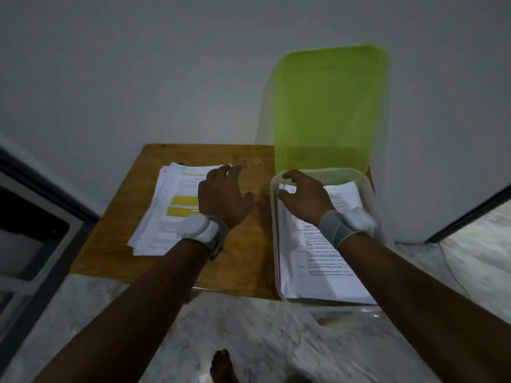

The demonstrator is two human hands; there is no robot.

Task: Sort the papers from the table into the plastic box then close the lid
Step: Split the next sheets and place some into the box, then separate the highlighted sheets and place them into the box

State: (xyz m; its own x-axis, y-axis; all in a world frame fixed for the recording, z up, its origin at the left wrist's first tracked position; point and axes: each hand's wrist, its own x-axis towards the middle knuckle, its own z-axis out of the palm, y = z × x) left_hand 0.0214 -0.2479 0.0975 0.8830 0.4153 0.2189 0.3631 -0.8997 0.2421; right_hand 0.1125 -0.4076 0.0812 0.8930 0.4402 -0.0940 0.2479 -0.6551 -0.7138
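Note:
A stack of printed papers (168,205) with yellow highlighted bands lies on the left half of the small wooden table (243,261). My left hand (222,196) hovers over the stack's right side, fingers spread, holding nothing. A clear plastic box (274,244) stands on the table's right part and overhangs its front edge; printed sheets (320,269) lie inside it. My right hand (302,199) is over the box's far left corner, fingers apart above the sheets. The green lid (329,106) stands upright behind the box, leaning on the wall.
A white wall (138,78) rises directly behind the table. A dark-framed door or cabinet (33,230) stands to the left, and another dark-edged panel (470,211) to the right. The floor (262,341) is pale marble, with my bare foot (222,366) below.

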